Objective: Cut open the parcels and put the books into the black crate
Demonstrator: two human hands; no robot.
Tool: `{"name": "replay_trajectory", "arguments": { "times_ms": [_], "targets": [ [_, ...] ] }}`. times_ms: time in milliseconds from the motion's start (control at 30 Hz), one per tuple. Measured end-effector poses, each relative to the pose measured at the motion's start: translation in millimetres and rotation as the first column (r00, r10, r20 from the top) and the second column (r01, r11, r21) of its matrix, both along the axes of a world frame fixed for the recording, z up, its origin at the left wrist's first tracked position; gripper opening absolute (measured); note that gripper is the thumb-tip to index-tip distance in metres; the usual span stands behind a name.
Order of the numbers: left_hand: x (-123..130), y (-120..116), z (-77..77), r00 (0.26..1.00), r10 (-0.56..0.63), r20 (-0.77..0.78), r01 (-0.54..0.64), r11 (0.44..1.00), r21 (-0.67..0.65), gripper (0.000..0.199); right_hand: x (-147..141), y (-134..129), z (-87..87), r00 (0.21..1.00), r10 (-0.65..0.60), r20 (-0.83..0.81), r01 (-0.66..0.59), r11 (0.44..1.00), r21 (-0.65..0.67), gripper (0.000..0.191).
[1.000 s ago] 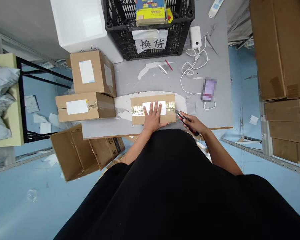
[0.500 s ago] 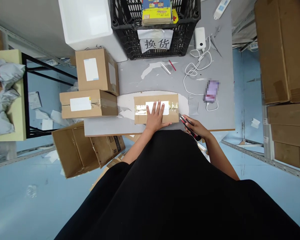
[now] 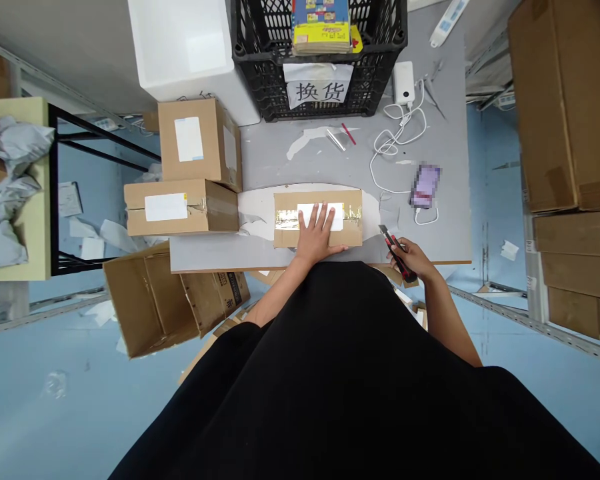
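Observation:
A taped cardboard box [image 3: 351, 233] with a white label lies near the front edge of the grey table [image 3: 300, 160]. My left hand [image 3: 316, 238] rests flat on top of it, fingers spread across the label. To the right of the box, apart from it, my right hand [image 3: 411, 259] is closed around a black and red utility knife [image 3: 397, 252]. The knife's blade end points up and to the left, and its handle end shows below the fingers. Beneath the box lies a white sheet [image 3: 257, 205] with torn patches.
Two labelled boxes [image 3: 187, 140] are stacked at the left, by a white bin [image 3: 180, 47]. A black crate [image 3: 325, 73] holding books stands at the back. A phone [image 3: 425, 185] with a white cable lies right. An open carton [image 3: 150, 300] sits below the table's left end.
My right hand has drawn the utility knife away from the box's right end, to the right. My left hand stays on the box. The whole view has shifted slightly.

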State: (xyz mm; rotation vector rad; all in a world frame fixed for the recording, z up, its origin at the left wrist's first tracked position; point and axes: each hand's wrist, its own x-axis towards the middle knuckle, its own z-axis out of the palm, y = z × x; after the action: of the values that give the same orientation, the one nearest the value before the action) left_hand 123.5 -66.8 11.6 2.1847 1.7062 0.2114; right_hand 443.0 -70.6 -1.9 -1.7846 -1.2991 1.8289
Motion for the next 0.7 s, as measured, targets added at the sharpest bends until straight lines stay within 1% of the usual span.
{"name": "replay_trajectory", "arguments": {
  "times_ms": [33,67,133,167,200,267,333,400,500,567,633,700],
  "targets": [
    [-0.2,0.1,0.3,1.000,-0.003,0.005,0.003,1.000,0.001,0.111,-0.7,1.9,-12.4,0.994,-0.029,0.103,0.023,0.998,0.058,0.043],
    [-0.7,0.2,0.8,1.000,-0.009,0.013,0.009,1.000,0.001,0.110,-3.2,4.1,-25.7,0.974,-0.032,0.224,0.002,0.991,0.134,0.039],
    [-3.8,0.3,2.4,0.999,-0.013,0.035,0.013,1.000,-0.005,0.105,-12.8,7.9,-51.6,0.900,-0.022,0.435,-0.094,0.965,0.244,0.031],
    [-6.7,0.3,3.5,0.999,-0.004,0.047,0.004,1.000,-0.008,0.102,-19.1,8.8,-63.0,0.871,-0.021,0.491,-0.126,0.957,0.263,0.028],
    [-10.9,0.1,4.5,0.998,0.017,0.058,-0.016,1.000,-0.008,0.098,-25.7,8.8,-72.8,0.849,-0.020,0.528,-0.146,0.952,0.271,0.026],
    [-23.4,-0.6,5.7,0.993,0.094,0.074,-0.095,0.995,0.006,0.087,-38.2,6.5,-87.5,0.830,-0.030,0.556,-0.145,0.952,0.268,0.025],
    [-40.8,-1.3,5.0,0.975,0.206,0.088,-0.209,0.977,0.033,0.078,-47.8,2.4,-96.9,0.817,-0.058,0.574,-0.115,0.958,0.261,0.026],
    [-61.1,-1.1,1.5,0.938,0.328,0.116,-0.336,0.940,0.061,0.072,-53.6,-1.6,-102.7,0.803,-0.082,0.591,-0.078,0.968,0.240,0.028],
    [-91.1,3.5,-9.8,0.845,0.494,0.205,-0.517,0.852,0.080,0.075,-55.9,-4.9,-107.6,0.779,-0.091,0.621,-0.061,0.974,0.220,0.027],
    [-107.6,9.8,-20.6,0.761,0.571,0.308,-0.604,0.797,0.016,0.081,-54.6,-4.8,-109.0,0.757,-0.092,0.647,-0.084,0.968,0.237,0.026],
    [-120.1,17.7,-32.9,0.646,0.638,0.418,-0.641,0.752,-0.157,0.088,-53.5,-3.0,-108.8,0.725,-0.094,0.682,-0.117,0.960,0.256,0.027],
    [-129.0,25.6,-44.8,0.528,0.695,0.488,-0.600,0.712,-0.365,0.093,-54.9,0.3,-106.8,0.703,-0.116,0.702,-0.128,0.950,0.284,0.031]
  ]
}}
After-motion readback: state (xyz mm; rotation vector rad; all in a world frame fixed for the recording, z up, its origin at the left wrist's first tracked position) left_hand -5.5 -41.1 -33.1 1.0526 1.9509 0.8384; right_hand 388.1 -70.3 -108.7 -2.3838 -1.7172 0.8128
